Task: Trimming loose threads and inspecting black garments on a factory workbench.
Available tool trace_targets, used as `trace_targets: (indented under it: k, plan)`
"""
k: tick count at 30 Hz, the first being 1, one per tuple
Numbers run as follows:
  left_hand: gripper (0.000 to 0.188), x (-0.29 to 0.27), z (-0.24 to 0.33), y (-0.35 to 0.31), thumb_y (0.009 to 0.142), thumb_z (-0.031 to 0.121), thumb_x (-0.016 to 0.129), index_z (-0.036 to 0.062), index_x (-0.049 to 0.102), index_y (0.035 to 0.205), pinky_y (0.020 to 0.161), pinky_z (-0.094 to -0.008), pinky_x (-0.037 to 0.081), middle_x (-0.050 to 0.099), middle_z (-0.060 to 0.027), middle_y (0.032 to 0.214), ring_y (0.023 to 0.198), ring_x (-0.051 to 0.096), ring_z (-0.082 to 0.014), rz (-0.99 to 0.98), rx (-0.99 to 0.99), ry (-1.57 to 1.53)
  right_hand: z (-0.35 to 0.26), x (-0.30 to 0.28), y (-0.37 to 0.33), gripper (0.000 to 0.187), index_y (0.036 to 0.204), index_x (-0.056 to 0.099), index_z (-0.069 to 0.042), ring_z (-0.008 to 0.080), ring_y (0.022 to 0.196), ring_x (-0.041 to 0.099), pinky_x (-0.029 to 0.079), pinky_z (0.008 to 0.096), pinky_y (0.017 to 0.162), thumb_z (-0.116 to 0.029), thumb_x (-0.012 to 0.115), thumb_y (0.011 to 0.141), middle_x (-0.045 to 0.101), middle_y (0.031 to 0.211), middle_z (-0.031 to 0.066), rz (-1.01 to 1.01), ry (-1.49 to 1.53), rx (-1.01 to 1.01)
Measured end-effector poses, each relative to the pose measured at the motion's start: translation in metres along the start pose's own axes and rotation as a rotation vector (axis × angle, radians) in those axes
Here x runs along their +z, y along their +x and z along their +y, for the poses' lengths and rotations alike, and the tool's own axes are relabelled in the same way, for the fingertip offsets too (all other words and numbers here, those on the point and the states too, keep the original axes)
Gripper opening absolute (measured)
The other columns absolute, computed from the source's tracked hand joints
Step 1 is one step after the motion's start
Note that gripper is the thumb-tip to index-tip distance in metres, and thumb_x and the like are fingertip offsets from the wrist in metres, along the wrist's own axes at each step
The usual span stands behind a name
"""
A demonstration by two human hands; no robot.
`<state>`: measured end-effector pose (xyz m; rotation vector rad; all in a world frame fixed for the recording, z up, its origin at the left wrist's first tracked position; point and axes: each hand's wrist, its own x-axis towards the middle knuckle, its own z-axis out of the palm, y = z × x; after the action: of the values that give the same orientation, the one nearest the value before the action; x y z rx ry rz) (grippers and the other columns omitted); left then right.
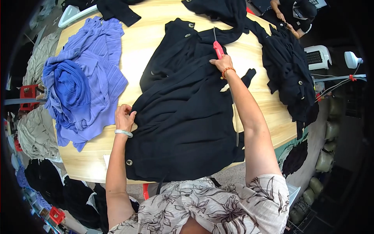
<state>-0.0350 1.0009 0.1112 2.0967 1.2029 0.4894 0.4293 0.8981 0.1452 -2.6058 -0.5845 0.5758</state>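
Observation:
A black knit cardigan (187,121) with large buttons lies spread out in front of me, wrinkled across its middle. At its left edge, my left hand (124,117) has its fingers curled and closed at the fabric; the fingertips are partly hidden. My right hand (223,63) reaches over the cardigan's upper right part. It is closed around a pink-handled tool (218,48) with a thin metal rod pointing away from me. A thin hose (235,121) runs beside my right forearm, down along the cardigan's right side.
Purple-blue knit garments (83,84) are heaped on the table (134,43) to the left. More black garments (286,70) lie on the right, and another black piece (218,11) at the far side. A co-worker's hand (281,16) shows at the upper right. Cables (339,84) hang beyond the right edge.

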Motion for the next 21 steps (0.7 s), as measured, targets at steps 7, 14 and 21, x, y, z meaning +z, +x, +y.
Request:
trace_targets:
  k: [7, 14, 21]
  plan:
    - [0.016, -0.024, 0.014, -0.02, 0.079, -0.002, 0.066, 0.0024, 0.055, 0.09, 0.05, -0.0236, 0.035, 0.05, -0.0001, 0.069, 0.056, 0.041, -0.0064, 0.182, 0.007, -0.232, 0.007, -0.069, -0.076, 0.027, 0.073, 0.056, -0.003, 0.0099, 0.046, 0.048, 0.04, 0.0286, 0.045, -0.019, 0.077, 0.075, 0.051, 0.056, 0.0014, -0.014, 0.344, -0.167]
    - [0.051, -0.119, 0.105, -0.13, 0.063, -0.01, 0.055, 0.0034, 0.062, 0.111, 0.065, -0.0363, 0.049, 0.063, -0.013, 0.091, 0.077, 0.061, -0.03, 0.075, 0.597, 0.074, 0.116, -0.193, -0.218, 0.021, 0.09, 0.068, 0.0, 0.0045, 0.044, 0.045, 0.038, 0.0221, 0.043, -0.015, 0.074, 0.078, 0.052, 0.055, -0.0028, -0.143, 0.184, -0.202]
    - [0.044, -0.057, 0.102, -0.238, 0.07, -0.001, 0.064, 0.0084, 0.058, 0.112, 0.079, -0.0397, 0.043, 0.052, -0.0135, 0.104, 0.093, 0.054, -0.0318, -0.369, 0.334, 0.27, 0.262, -0.154, -0.343, 0.016, 0.079, 0.062, -0.001, 0.0411, 0.071, 0.063, 0.051, 0.0502, 0.065, -0.017, 0.065, 0.079, 0.064, 0.073, 0.0227, -0.206, -0.656, -0.232]
